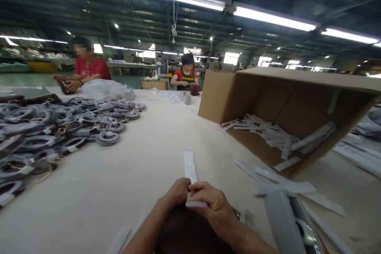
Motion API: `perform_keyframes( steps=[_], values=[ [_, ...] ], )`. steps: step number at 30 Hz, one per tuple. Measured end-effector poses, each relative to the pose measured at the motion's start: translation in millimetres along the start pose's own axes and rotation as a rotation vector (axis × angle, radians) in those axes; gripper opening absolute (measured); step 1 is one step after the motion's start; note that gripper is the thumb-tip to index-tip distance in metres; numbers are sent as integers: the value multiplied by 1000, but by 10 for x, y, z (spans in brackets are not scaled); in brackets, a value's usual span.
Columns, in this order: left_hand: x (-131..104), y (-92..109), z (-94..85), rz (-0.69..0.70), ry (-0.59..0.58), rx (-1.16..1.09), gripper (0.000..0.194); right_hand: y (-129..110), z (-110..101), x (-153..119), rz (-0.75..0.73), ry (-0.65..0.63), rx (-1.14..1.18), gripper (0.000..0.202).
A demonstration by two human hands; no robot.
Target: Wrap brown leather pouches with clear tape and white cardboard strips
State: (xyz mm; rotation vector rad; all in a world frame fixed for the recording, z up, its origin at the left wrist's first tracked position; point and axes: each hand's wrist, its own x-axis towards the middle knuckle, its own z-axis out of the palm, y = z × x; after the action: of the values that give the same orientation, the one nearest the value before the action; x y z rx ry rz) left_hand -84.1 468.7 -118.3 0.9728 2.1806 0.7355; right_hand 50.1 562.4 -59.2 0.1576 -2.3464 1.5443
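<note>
So, a white paper strip (190,168) is pinched at its near end between both hands, low in the middle of the view. The left hand (177,192) is closed on the strip from the left, and the right hand (212,203) is clamped over the same end from the right, fingers curled down onto it. The far end of the strip is laid flat on the pale table (143,166), pointing away from the person.

A dark rounded item is tucked under the wrists, too blurry to be named. Off to the left, a big pile of coiled straps (53,131) wrapped in grey film is spread out. On the right, a cardboard box (285,111) is tipped on its side with more white strips (274,135) spilled inside, and a few loose strips (282,186) are scattered just in front of it.

Across the table, two other people are seated, a dark item being handled by each.
</note>
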Motion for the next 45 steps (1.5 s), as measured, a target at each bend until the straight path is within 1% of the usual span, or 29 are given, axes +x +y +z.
perform_keyframes(
  steps=[2, 4, 5, 7, 9, 11, 14, 16, 17, 19, 20, 22, 23, 24, 25, 26, 27, 29, 31, 33, 34, 35, 37, 39, 40, 43, 45],
  values=[
    [18, -20, -9, -49, 0, 32, 19, -6, 13, -259, -128, -56, -260, 30],
    [21, -33, -35, -73, -24, 34, 18, 74, 60, -478, -272, -65, -484, 39],
    [13, -36, -55, -77, -48, 24, 17, 137, 95, -563, -333, -37, -544, 44],
    [-23, -33, -106, -72, -102, -9, 17, 268, 169, -678, -415, 64, -579, 48],
    [-73, -22, -158, -55, -148, -48, 16, 354, 217, -724, -453, 139, -582, 44],
    [-113, -6, -192, -40, -164, -72, 16, 356, 215, -727, -473, 125, -592, 39],
    [-119, 22, -200, -55, -131, -53, 14, 239, 138, -713, -460, -5, -600, 35],
    [-125, 54, -200, -77, -86, -5, 15, 149, 82, -714, -401, -92, -582, 31],
    [-150, 78, -206, -82, -54, 24, 17, 116, 62, -718, -364, -116, -570, 30],
    [-280, 143, -230, -71, 33, 87, 22, 85, 43, -732, -319, -130, -550, 29],
    [-390, 181, -240, -56, 74, 113, 24, 85, 44, -740, -311, -136, -543, 29],
    [-674, 248, -220, 7, 108, 139, 33, 100, 58, -756, -293, -141, -541, 28],
    [-829, 268, -180, 57, 85, 141, 38, 110, 70, -762, -286, -142, -544, 27],
    [-975, 273, -115, 118, 42, 144, 45, 117, 81, -767, -278, -142, -548, 26],
    [-1103, 260, -30, 192, -10, 167, 55, 119, 90, -770, -271, -142, -549, 25],
    [-1203, 230, 71, 232, -46, 214, 67, 117, 95, -771, -267, -141, -546, 23],
    [-1272, 186, 177, 259, -42, 294, 73, 109, 91, -771, -270, -145, -536, 22],
    [-1329, 78, 367, 332, 35, 440, 69, 84, 53, -766, -296, -165, -482, 21],
    [-1320, -13, 484, 449, 160, 548, 60, 64, -28, -764, -349, -210, -401, 24],
    [-1297, -59, 520, 572, 270, 633, 55, 64, -130, -772, -391, -268, -389, 40],
    [-1291, -63, 518, 619, 317, 676, 54, 74, -177, -782, -401, -288, -428, 47],
    [-1291, -58, 510, 657, 357, 718, 52, 88, -216, -795, -410, -302, -489, 50],
    [-1310, -33, 491, 720, 422, 786, 50, 121, -262, -827, -434, -309, -619, 45],
    [-1346, -6, 474, 776, 460, 830, 49, 137, -277, -851, -472, -331, -707, 39],
    [-1368, 4, 464, 801, 458, 842, 50, 134, -282, -858, -491, -356, -740, 39],
    [-1425, 15, 425, 857, 417, 862, 55, 92, -312, -862, -530, -438, -826, 43],
    [-1438, -4, 419, 884, 408, 909, 58, 85, -324, -874, -547, -452, -889, 39]
  ],
)
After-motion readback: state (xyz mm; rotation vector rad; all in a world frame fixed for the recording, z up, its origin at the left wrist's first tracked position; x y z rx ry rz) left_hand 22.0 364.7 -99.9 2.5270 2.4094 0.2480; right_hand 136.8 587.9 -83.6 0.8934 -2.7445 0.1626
